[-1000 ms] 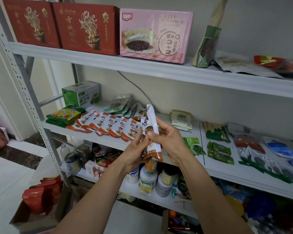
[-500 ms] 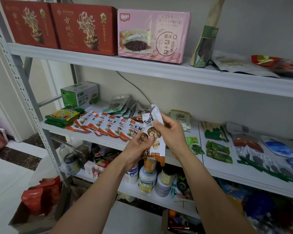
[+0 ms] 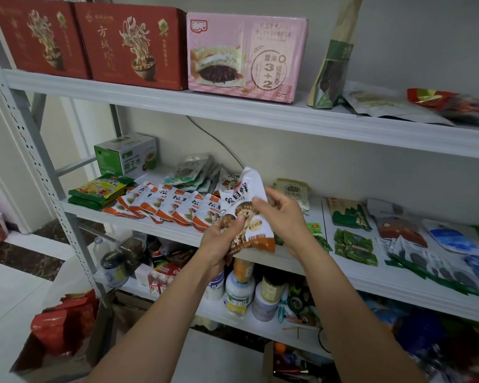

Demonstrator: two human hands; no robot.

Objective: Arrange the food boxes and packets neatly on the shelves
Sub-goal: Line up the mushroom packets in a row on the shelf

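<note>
- Carton (image 3: pixel 53 352): on the floor at 7 o'clock, with red packs inside.
- Lower shelf (image 3: pixel 219 316), 6 o'clock: jars (image 3: pixel 238 294) stand upright and crowded together.
- Forearms: both reach up from the bottom edge of the view.
- Left hand (image 3: pixel 219 241) and right hand (image 3: pixel 284 219): close together at centre, both clamped on one packet (image 3: pixel 249 205).
  - Left hand: thumb lies on the printed front at the packet's 7 o'clock. The fingers are behind it and hidden.
  - Right hand: fingers pinch the packet's right edge at its 3 o'clock.
- Packet: white with a mushroom print and an orange band at the bottom.
  - It is roughly upright.
  - It is held in the air in front of the middle shelf (image 3: pixel 317 208), not resting on it.
- Middle shelf:
  - 9 o'clock of the held packet: a row (image 3: pixel 172 205) of like packets lies overlapped along the front edge.
  - Left end of the row: green-yellow packs (image 3: pixel 100 190) are stacked.
  - 10 o'clock, behind the stack: a green box (image 3: pixel 125 158).
  - 3 o'clock: green and dark packs (image 3: pixel 354 247) lie spread loosely.
- Top shelf (image 3: pixel 233 111), 12 o'clock:
  - Two red boxes (image 3: pixel 133 45) stand side by side.
  - A pink box (image 3: pixel 246 56) stands just beside them on the right.
  - 1 o'clock: a tall pouch (image 3: pixel 332 70) stands against the wall.
</note>
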